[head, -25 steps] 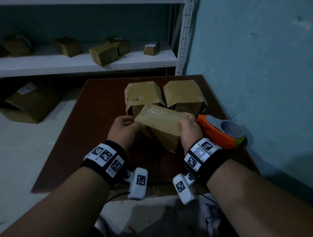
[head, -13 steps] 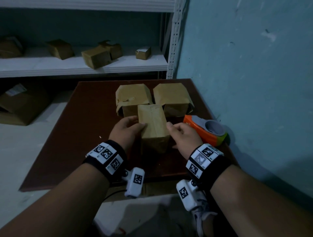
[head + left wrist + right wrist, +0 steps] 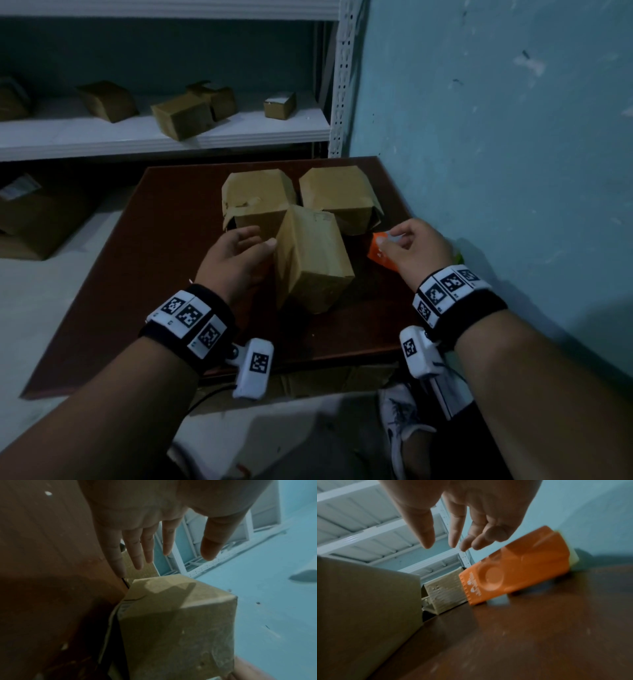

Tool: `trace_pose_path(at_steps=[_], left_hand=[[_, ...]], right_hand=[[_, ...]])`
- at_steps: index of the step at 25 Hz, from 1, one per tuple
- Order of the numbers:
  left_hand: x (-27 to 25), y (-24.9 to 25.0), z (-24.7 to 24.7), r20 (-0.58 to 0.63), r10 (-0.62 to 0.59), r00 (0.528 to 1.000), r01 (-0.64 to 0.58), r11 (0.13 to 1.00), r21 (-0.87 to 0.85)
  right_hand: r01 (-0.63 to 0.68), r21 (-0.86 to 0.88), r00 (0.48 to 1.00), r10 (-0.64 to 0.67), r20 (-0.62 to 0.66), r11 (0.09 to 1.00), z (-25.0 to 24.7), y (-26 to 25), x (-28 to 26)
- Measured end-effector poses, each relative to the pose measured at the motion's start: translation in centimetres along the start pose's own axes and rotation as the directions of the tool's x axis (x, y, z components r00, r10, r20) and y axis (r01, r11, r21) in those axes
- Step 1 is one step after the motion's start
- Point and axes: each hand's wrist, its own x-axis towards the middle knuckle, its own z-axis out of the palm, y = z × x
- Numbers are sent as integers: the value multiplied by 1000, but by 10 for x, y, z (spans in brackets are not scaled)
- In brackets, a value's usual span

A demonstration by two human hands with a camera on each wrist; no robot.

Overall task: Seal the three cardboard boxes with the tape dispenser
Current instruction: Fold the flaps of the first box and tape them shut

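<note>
Three cardboard boxes sit on a dark brown table (image 3: 164, 246) that stands against a blue wall (image 3: 496, 137). Two of them stand side by side at the far end: the far left box (image 3: 257, 202) has a torn, partly lifted flap on its near edge, and the far right box (image 3: 337, 195) is just beside it. The near box (image 3: 311, 260) stands in front of the gap between them, turned at an angle.

The left hand (image 3: 236, 260) is at the left side of the near box, fingers straight and relaxed and grasping nothing; the head view shows the thumb tip at the box's left edge, while the left wrist view shows the fingers (image 3: 137, 550) spread in the air above the box (image 3: 178, 626).

The right hand (image 3: 416, 250) is over the orange tape dispenser (image 3: 378, 251), which lies on the table to the right of the near box, near the wall. In the right wrist view its fingers (image 3: 458, 527) hang loosely curled just above the dispenser (image 3: 513, 572), not closed round it.

Beyond the table, a white shelf (image 3: 102, 137) holds several more small cardboard boxes (image 3: 181, 116). A larger carton (image 3: 37, 209) lies on the floor to the left.
</note>
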Motion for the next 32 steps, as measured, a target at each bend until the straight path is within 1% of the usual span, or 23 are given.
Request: trace_pose_path(at_steps=[2, 3, 5, 6, 7, 9, 10, 12, 14, 16, 18, 19, 21, 22, 24, 26, 28, 30, 32], left_hand=[[-3, 0, 2, 48, 44, 998, -46, 997, 56], [-5, 0, 4, 83, 67, 994, -75, 993, 95], [-9, 1, 7, 156, 146, 977, -177, 963, 204], [-10, 1, 8, 184, 186, 965, -231, 936, 267], [-10, 0, 10, 201, 213, 956, -270, 907, 324], [-9, -1, 14, 202, 234, 951, -296, 881, 370], [-8, 0, 15, 193, 240, 951, -297, 881, 368], [-8, 1, 16, 167, 251, 953, -296, 884, 363], [-8, 2, 15, 140, 250, 958, -285, 884, 370], [-7, 2, 14, 136, 255, 957, -288, 879, 380], [-8, 2, 13, 144, 274, 951, -309, 869, 387], [-9, 4, 13, 147, 292, 945, -326, 856, 401], [-11, 9, 15, 139, 338, 931, -363, 823, 437], [-12, 14, 16, 129, 359, 924, -378, 815, 440], [-16, 27, 19, 109, 375, 921, -385, 824, 417], [-18, 38, 20, 102, 411, 906, -413, 806, 425], [-20, 48, 21, 149, 448, 881, -468, 786, 403], [-24, 56, 23, 246, 453, 857, -515, 772, 373], [-28, 59, 27, 346, 434, 832, -546, 748, 377]], right_hand=[[61, -92, 995, -67, -67, 994, -3, 6, 8], [68, -169, 992, -84, -89, 983, -6, 10, 13], [33, -357, 996, -60, -63, 933, -14, 20, 23], [13, -423, 999, -27, -27, 906, -17, 25, 26], [1, -450, 1000, 8, 18, 893, -18, 30, 28], [1, -477, 994, 53, 100, 879, -16, 36, 28], [25, -516, 992, 42, 118, 856, -13, 37, 27], [65, -608, 994, 0, 106, 791, -9, 38, 26], [61, -628, 996, -5, 91, 776, -8, 36, 28], [51, -602, 995, 12, 99, 797, -10, 38, 31], [38, -530, 995, 17, 99, 847, -16, 36, 29], [48, -475, 996, -7, 88, 879, -20, 32, 27], [117, -382, 993, -106, 50, 917, -30, 19, 20], [177, -363, 984, -175, 37, 915, -36, 13, 15], [313, -355, 946, -324, 29, 881, -47, 0, 4], [423, -274, 901, -432, 33, 863, -60, -10, -10], [474, -164, 879, -475, 34, 865, -70, -16, -24], [506, -68, 862, -504, 53, 860, -74, -20, -36], [538, -1, 839, -536, 92, 843, -74, -20, -43]])
